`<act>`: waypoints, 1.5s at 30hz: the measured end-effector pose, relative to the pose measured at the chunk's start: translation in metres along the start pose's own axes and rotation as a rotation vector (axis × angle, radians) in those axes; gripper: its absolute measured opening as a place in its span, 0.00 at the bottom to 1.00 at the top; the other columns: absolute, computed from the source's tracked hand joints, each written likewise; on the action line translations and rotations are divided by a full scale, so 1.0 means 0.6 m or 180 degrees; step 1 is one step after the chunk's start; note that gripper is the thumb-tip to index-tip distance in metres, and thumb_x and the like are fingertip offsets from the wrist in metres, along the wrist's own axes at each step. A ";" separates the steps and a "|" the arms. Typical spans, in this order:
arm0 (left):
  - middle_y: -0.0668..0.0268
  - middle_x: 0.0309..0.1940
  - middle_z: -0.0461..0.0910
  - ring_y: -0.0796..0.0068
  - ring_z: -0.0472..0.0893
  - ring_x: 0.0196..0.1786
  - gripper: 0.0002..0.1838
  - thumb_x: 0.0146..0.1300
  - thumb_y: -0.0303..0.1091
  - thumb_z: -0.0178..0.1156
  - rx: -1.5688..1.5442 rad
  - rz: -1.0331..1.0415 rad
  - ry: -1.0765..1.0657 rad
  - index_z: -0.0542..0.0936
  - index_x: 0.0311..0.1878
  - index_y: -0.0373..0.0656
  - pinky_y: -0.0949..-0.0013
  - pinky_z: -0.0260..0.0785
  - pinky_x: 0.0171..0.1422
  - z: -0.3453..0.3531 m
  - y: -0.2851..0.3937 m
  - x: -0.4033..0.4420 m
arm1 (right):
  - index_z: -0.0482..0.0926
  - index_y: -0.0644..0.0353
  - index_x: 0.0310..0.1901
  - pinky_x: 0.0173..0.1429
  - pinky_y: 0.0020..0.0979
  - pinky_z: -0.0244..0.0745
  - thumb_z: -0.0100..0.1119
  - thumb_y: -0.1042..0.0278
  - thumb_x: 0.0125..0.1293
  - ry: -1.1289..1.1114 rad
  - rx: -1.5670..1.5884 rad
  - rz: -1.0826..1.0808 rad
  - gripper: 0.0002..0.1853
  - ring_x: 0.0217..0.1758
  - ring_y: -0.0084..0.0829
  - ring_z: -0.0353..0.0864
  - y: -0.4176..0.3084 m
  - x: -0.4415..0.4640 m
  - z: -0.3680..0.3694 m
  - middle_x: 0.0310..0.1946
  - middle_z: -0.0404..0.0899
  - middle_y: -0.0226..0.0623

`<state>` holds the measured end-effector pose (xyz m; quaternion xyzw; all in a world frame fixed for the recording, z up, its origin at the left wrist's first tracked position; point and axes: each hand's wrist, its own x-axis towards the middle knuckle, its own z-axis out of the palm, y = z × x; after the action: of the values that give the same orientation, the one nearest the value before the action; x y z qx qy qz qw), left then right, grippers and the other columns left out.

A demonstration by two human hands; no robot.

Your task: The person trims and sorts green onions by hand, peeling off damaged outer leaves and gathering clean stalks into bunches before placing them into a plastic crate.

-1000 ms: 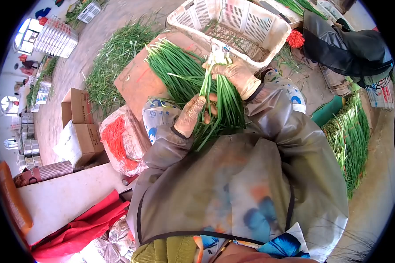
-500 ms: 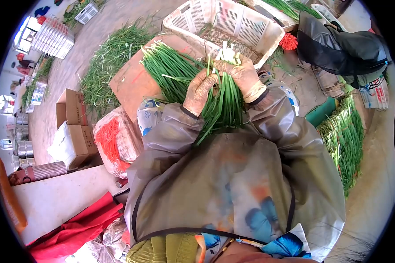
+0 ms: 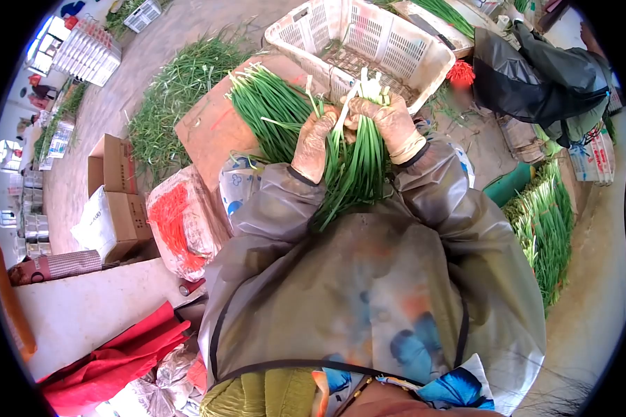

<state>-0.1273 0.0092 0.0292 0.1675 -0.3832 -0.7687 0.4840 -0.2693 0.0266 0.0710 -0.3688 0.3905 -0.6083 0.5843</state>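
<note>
My right hand [image 3: 391, 128], in a stained thin glove, is closed around a bunch of garlic chives [image 3: 364, 163]. Their white ends stick up above the fingers and the green leaves hang toward my lap. My left hand [image 3: 313, 144], gloved too, is pinched on a few chive stalks [image 3: 314, 101] just left of that bunch; its fingertips are partly hidden. Beside the left hand, a larger pile of chives [image 3: 268, 104] lies on a brown board [image 3: 202, 135] across my lap.
A white plastic crate [image 3: 424, 59] stands just ahead. Loose greens [image 3: 167, 104] are heaped on the floor at left, near an open cardboard box [image 3: 129, 222] and a bundle of red ties [image 3: 170, 219]. Tied chive bundles [image 3: 546, 229] lie at right; a dark garment [image 3: 528, 90] is beyond.
My left hand now pinches a few stalks that stand up above its fingers. A long white stalk shows between the hands. The right hand keeps its bunch, and the view has shifted slightly.
</note>
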 end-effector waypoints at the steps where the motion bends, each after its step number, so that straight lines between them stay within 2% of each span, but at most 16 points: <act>1: 0.66 0.34 0.77 0.77 0.74 0.34 0.10 0.63 0.33 0.53 -0.0096 -0.0173 -0.0053 0.71 0.43 0.39 0.74 0.67 0.42 -0.005 0.003 0.001 | 0.76 0.70 0.39 0.29 0.24 0.72 0.59 0.75 0.56 -0.0151 0.0186 0.0250 0.10 0.24 0.25 0.76 -0.003 0.000 -0.003 0.24 0.77 0.34; 7: 0.65 0.36 0.76 0.78 0.74 0.36 0.06 0.62 0.30 0.54 0.0322 -0.0218 -0.0195 0.71 0.39 0.39 0.74 0.67 0.42 -0.014 0.014 0.000 | 0.76 0.68 0.41 0.34 0.23 0.74 0.63 0.75 0.54 -0.0411 -0.0346 0.0227 0.13 0.29 0.24 0.78 -0.004 0.016 -0.011 0.31 0.80 0.35; 11: 0.67 0.30 0.75 0.76 0.72 0.32 0.04 0.61 0.27 0.55 0.0877 0.0774 -0.0167 0.71 0.37 0.40 0.72 0.66 0.39 -0.024 -0.012 0.008 | 0.76 0.68 0.42 0.40 0.21 0.72 0.65 0.72 0.53 -0.0268 -0.0984 -0.0070 0.15 0.35 0.21 0.77 -0.021 0.007 0.010 0.34 0.80 0.34; 14: 0.61 0.22 0.71 0.71 0.73 0.26 0.05 0.62 0.31 0.54 0.3309 0.1414 0.0372 0.70 0.36 0.40 0.69 0.65 0.33 0.002 0.003 -0.002 | 0.75 0.69 0.44 0.42 0.23 0.73 0.64 0.71 0.55 -0.0003 -0.1547 -0.0001 0.16 0.37 0.22 0.77 -0.014 0.020 -0.004 0.36 0.80 0.36; 17: 0.62 0.21 0.72 0.66 0.74 0.25 0.06 0.61 0.31 0.55 0.3541 0.1116 0.0561 0.70 0.34 0.41 0.67 0.66 0.32 -0.004 -0.002 -0.002 | 0.72 0.70 0.46 0.45 0.24 0.74 0.62 0.70 0.56 -0.0214 -0.1069 -0.0598 0.18 0.37 0.25 0.78 -0.008 0.034 -0.042 0.37 0.79 0.38; 18: 0.59 0.21 0.74 0.61 0.76 0.25 0.06 0.61 0.32 0.55 0.3470 0.0732 0.0625 0.70 0.34 0.42 0.63 0.67 0.30 -0.020 -0.016 0.002 | 0.71 0.70 0.48 0.48 0.25 0.75 0.59 0.71 0.59 0.0073 -0.2077 -0.0853 0.18 0.40 0.29 0.79 -0.035 0.031 -0.052 0.38 0.79 0.40; 19: 0.59 0.21 0.74 0.61 0.76 0.25 0.06 0.61 0.32 0.55 0.3463 0.0729 0.0611 0.70 0.34 0.42 0.63 0.67 0.30 -0.032 -0.028 -0.005 | 0.70 0.70 0.49 0.49 0.25 0.75 0.55 0.73 0.61 0.0263 -0.1015 -0.0703 0.15 0.42 0.29 0.79 -0.043 0.049 -0.065 0.38 0.79 0.40; 22: 0.53 0.25 0.76 0.57 0.78 0.29 0.08 0.61 0.38 0.52 0.5781 0.0551 -0.0708 0.70 0.37 0.44 0.56 0.69 0.31 -0.065 -0.085 -0.024 | 0.77 0.65 0.44 0.43 0.24 0.74 0.53 0.70 0.62 0.0519 -0.1496 -0.1195 0.11 0.39 0.25 0.77 -0.146 0.050 -0.086 0.35 0.79 0.37; 26: 0.55 0.34 0.77 0.59 0.79 0.36 0.13 0.60 0.41 0.53 0.4761 0.0000 -0.1733 0.71 0.44 0.46 0.57 0.70 0.38 -0.196 -0.230 -0.044 | 0.77 0.61 0.43 0.34 0.27 0.78 0.56 0.63 0.60 0.0207 -0.0384 -0.1310 0.13 0.32 0.26 0.79 -0.242 0.050 -0.103 0.32 0.77 0.34; 29: 0.56 0.38 0.76 0.61 0.78 0.39 0.15 0.60 0.41 0.53 0.4711 -0.0197 -0.2191 0.71 0.49 0.48 0.59 0.70 0.41 -0.294 -0.328 -0.036 | 0.77 0.62 0.36 0.32 0.25 0.69 0.58 0.73 0.58 0.0309 -0.1665 -0.1716 0.05 0.26 0.25 0.76 -0.279 0.069 -0.096 0.27 0.78 0.32; 30: 0.56 0.39 0.76 0.61 0.78 0.39 0.16 0.60 0.41 0.53 0.4808 -0.0269 -0.2207 0.71 0.50 0.48 0.60 0.70 0.41 -0.303 -0.334 -0.033 | 0.79 0.54 0.37 0.39 0.31 0.71 0.58 0.68 0.60 0.0092 -0.2061 -0.1718 0.05 0.32 0.37 0.77 -0.289 0.076 -0.118 0.31 0.78 0.35; 33: 0.58 0.43 0.76 0.62 0.76 0.47 0.21 0.55 0.46 0.58 0.5760 -0.0951 -0.1737 0.72 0.50 0.48 0.59 0.68 0.48 -0.136 -0.152 -0.021 | 0.75 0.63 0.43 0.36 0.28 0.79 0.56 0.65 0.59 -0.0215 -0.0609 -0.1465 0.13 0.32 0.25 0.78 -0.323 0.053 -0.131 0.33 0.77 0.35; 37: 0.63 0.43 0.74 0.60 0.73 0.49 0.23 0.47 0.39 0.65 0.6728 -0.0432 -0.1288 0.75 0.50 0.53 0.61 0.68 0.49 -0.048 0.001 -0.044 | 0.79 0.64 0.42 0.43 0.20 0.71 0.56 0.68 0.59 -0.0673 -0.3480 -0.2117 0.12 0.36 0.16 0.75 -0.347 0.089 -0.146 0.38 0.79 0.31; 41: 0.65 0.52 0.72 0.59 0.70 0.56 0.22 0.43 0.30 0.64 0.5758 -0.0874 -0.1678 0.78 0.46 0.53 0.61 0.63 0.60 -0.078 0.029 -0.082 | 0.76 0.63 0.41 0.34 0.18 0.68 0.55 0.66 0.58 -0.0832 -0.0969 -0.1614 0.12 0.31 0.18 0.73 -0.363 0.042 -0.107 0.28 0.74 0.29; 43: 0.65 0.53 0.72 0.59 0.69 0.57 0.21 0.44 0.29 0.62 0.5992 -0.0725 -0.2050 0.78 0.46 0.52 0.61 0.62 0.62 -0.066 0.029 -0.091 | 0.76 0.61 0.37 0.28 0.19 0.64 0.58 0.63 0.56 -0.0083 -0.1682 -0.1476 0.11 0.23 0.18 0.66 -0.353 0.063 -0.088 0.23 0.70 0.27; 45: 0.59 0.49 0.75 0.58 0.68 0.59 0.21 0.48 0.26 0.57 0.5922 -0.0062 -0.2607 0.77 0.49 0.50 0.61 0.60 0.63 -0.041 0.064 -0.083 | 0.75 0.60 0.36 0.25 0.19 0.59 0.60 0.62 0.55 -0.0499 -0.1462 -0.1558 0.12 0.22 0.18 0.64 -0.343 0.066 -0.101 0.21 0.68 0.27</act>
<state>-0.0647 0.0327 0.0362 0.2046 -0.9643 -0.1677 -0.0130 -0.4128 -0.0077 0.2314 -0.6190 0.3711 -0.5965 0.3510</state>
